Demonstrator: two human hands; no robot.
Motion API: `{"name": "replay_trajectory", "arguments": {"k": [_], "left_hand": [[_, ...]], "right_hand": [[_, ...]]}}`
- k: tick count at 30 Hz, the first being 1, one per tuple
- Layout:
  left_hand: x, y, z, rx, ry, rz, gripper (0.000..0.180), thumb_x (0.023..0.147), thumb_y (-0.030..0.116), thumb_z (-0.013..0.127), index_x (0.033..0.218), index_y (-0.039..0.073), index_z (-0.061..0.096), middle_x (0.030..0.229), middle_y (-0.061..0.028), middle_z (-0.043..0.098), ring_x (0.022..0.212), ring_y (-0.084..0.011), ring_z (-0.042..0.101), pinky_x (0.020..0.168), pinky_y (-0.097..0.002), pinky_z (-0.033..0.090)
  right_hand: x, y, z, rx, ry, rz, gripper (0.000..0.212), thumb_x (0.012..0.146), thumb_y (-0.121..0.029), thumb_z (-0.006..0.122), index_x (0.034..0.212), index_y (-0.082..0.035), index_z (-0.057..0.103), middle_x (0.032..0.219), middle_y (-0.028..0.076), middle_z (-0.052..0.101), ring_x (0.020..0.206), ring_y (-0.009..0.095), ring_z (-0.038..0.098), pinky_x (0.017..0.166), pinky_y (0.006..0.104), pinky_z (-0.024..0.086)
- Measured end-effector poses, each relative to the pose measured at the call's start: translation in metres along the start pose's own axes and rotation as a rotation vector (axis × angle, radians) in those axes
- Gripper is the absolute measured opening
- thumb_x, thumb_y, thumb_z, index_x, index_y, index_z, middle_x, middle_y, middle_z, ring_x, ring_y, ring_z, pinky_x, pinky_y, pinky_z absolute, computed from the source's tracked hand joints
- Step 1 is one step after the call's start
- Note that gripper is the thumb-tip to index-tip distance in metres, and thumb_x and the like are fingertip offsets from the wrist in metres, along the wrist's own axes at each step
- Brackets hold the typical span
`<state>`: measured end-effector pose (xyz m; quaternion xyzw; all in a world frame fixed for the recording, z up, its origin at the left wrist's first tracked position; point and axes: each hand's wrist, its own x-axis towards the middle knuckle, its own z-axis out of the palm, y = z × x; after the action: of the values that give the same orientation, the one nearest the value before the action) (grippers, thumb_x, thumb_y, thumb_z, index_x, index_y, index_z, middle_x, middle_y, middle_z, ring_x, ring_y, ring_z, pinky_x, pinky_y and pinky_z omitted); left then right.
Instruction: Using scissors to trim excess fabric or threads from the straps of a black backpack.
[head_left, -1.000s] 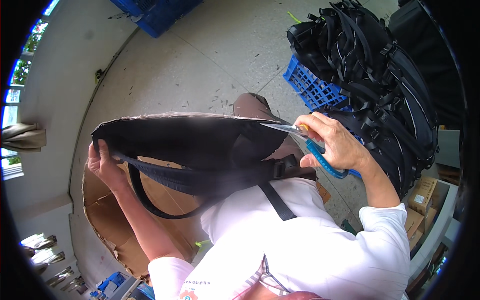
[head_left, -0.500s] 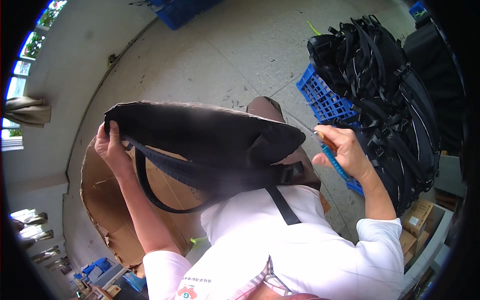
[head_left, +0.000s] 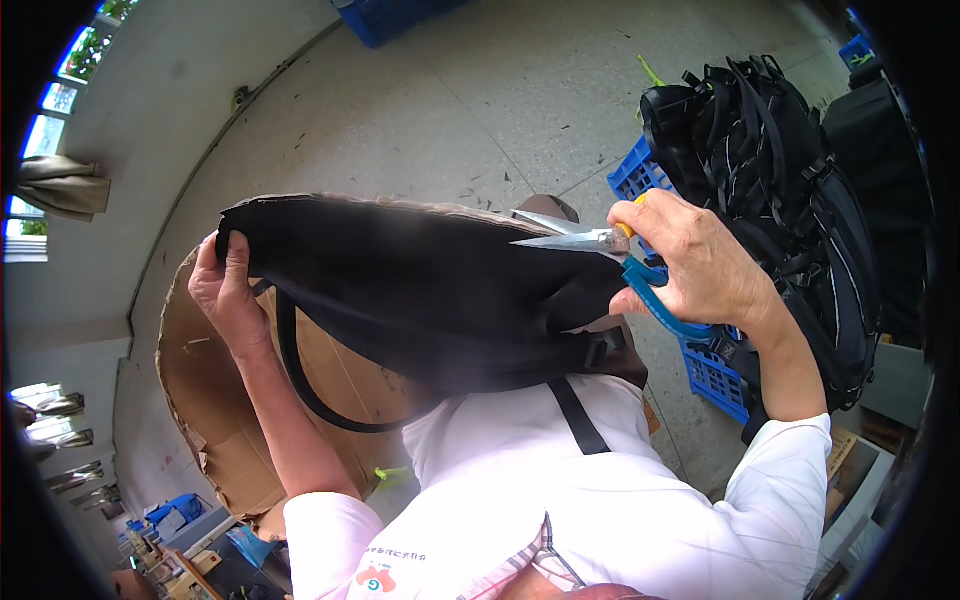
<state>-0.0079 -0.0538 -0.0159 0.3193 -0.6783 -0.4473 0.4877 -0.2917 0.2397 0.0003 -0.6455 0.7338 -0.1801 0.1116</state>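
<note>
The scissors point(head_left: 600, 250) are back at the black bag point(head_left: 420, 290), blades parted against its top edge after half a second away. Right hand point(head_left: 700, 265) grips the blue handles; left hand point(head_left: 225, 290) clamps the bag's far end, held up over the lap.

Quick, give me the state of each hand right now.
Left hand: closed, gripping the end of the black bag.
Right hand: closed on the blue-handled scissors, blades open at the bag.

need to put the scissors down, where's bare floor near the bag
Bare grey floor lies beyond the black bag, between the wall on the left and the blue crate. The right side is crowded by the heap of black bags; flattened cardboard covers the lower left.
</note>
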Motion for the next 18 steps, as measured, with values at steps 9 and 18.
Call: {"name": "replay_trajectory", "arguments": {"k": [9,18], "left_hand": [[-0.005,-0.013,-0.005,-0.091,0.012,-0.046,0.011,0.082,0.01,0.064,0.087,0.001,0.064,0.076,0.0041,0.058,0.07,-0.0034,0.05,0.066,-0.0167,0.039],[-0.008,-0.017,-0.008,-0.107,0.041,-0.088,0.01,0.081,0.011,0.066,0.087,0.002,0.064,0.076,0.0038,0.059,0.069,-0.0037,0.05,0.067,-0.0172,0.039]], "right_hand": [[0.019,0.0,0.006,-0.013,-0.07,-0.081,0.061,0.07,-0.061,0.061,0.086,-0.003,0.053,0.065,0.008,0.052,0.058,0.023,0.056,0.056,0.0327,0.046],[0.027,-0.009,0.002,0.022,-0.122,-0.083,0.057,0.072,-0.058,0.06,0.082,-0.003,0.053,0.061,0.007,0.051,0.055,0.022,0.056,0.051,0.0296,0.045]]}}
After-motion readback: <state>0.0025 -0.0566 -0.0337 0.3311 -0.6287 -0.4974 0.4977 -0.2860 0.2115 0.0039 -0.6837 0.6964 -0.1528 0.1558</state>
